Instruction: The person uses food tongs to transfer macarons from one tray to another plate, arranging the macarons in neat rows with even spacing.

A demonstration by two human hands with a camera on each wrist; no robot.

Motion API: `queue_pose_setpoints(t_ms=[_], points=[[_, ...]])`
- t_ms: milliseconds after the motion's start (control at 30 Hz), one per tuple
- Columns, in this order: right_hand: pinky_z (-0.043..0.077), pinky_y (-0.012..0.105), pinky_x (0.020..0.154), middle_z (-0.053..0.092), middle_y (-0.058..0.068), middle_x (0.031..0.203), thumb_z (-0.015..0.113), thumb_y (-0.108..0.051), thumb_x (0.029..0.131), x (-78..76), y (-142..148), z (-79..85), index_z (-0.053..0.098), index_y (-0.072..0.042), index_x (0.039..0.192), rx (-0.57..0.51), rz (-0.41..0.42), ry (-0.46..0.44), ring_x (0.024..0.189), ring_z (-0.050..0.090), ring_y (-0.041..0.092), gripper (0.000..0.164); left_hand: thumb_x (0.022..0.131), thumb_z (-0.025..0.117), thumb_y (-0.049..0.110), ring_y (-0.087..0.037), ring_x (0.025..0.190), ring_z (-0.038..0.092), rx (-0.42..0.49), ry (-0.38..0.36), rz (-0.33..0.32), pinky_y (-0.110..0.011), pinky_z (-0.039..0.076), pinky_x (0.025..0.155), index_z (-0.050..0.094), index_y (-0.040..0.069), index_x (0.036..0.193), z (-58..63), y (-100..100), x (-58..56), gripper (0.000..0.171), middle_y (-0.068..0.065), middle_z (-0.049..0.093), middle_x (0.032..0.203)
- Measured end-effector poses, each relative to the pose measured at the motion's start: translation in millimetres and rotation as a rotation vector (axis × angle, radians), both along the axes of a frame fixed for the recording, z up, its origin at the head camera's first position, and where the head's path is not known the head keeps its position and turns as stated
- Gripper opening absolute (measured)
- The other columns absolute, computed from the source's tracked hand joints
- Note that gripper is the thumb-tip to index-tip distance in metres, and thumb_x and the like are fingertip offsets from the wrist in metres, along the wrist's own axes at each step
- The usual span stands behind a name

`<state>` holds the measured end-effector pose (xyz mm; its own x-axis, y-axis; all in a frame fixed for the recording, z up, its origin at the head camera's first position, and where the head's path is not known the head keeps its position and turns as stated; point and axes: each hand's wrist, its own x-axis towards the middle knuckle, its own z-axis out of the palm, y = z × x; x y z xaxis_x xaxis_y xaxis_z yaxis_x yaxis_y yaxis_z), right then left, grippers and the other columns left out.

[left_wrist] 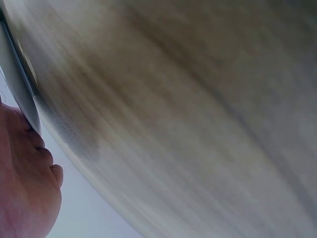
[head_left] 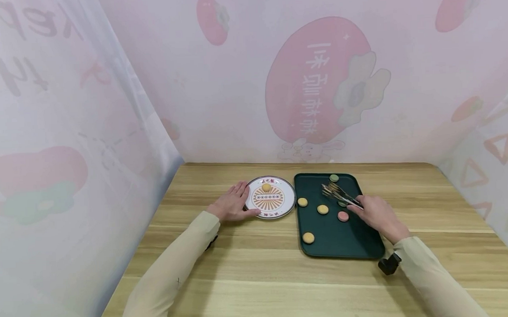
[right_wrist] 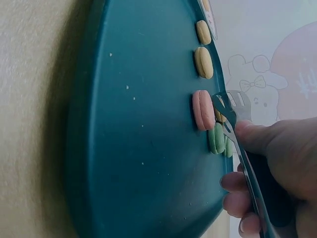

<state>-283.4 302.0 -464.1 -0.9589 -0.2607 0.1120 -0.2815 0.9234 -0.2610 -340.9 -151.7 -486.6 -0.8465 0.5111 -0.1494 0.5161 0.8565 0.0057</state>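
Note:
My left hand (head_left: 234, 203) rests against the left rim of a white patterned plate (head_left: 287, 201), its fingers extended along the far side and its thumb at the near side. One yellow macaron (head_left: 266, 188) lies on the plate. In my right hand (head_left: 378, 215) I grip metal food tongs (right_wrist: 242, 144) with slotted ends, held over the dark green tray (head_left: 345, 244). On that tray lie a pink macaron (right_wrist: 203, 110), green macarons (head_left: 333, 178) and several yellow macarons (head_left: 322, 209). A yellowish patch shows between the tong tips; whether it is a macaron I cannot tell.
The plate and the tray stand side by side on a wooden table (head_left: 258, 279). Pale printed curtains (head_left: 235, 108) hang behind and along the sides. Small crumbs dot the tray in the right wrist view.

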Motion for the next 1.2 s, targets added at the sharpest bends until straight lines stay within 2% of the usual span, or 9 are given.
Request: queue_pose_setpoints(t_ms=[633,933,1200], points=[[0.032,0.026,0.047,0.043,0.000,0.060,0.059,-0.033,0.098,-0.4,-11,6.4,0.061,-0.006,0.086,-0.032,0.003,-0.015,0.051,0.043,0.014,0.029,0.089,0.029,0.080,-0.033,0.154,0.006,0.004,-0.001,0.008,-0.043,0.011,0.126,0.010,-0.004,0.155,-1.8,0,0.0,0.108,-0.022,0.007,0.164],[0.030,0.026,0.050,0.041,-0.001,0.059,0.061,-0.033,0.097,-4.1,-23,10.6,0.059,-0.009,0.081,-0.047,0.015,0.013,0.052,0.042,0.015,0.030,0.089,0.030,0.079,-0.033,0.154,0.006,0.000,-0.003,0.011,-0.044,0.011,0.126,0.011,-0.003,0.156,-1.9,1,0.4,0.107,-0.021,0.007,0.164],[0.032,0.028,0.051,0.045,0.000,0.060,0.061,-0.034,0.097,-9.4,-36,14.7,0.058,-0.010,0.081,-0.048,0.019,0.027,0.054,0.044,0.017,0.030,0.090,0.030,0.079,-0.033,0.154,0.006,0.008,-0.006,0.010,-0.044,0.012,0.125,0.011,-0.004,0.155,-2.1,0,0.1,0.107,-0.022,0.007,0.164]])
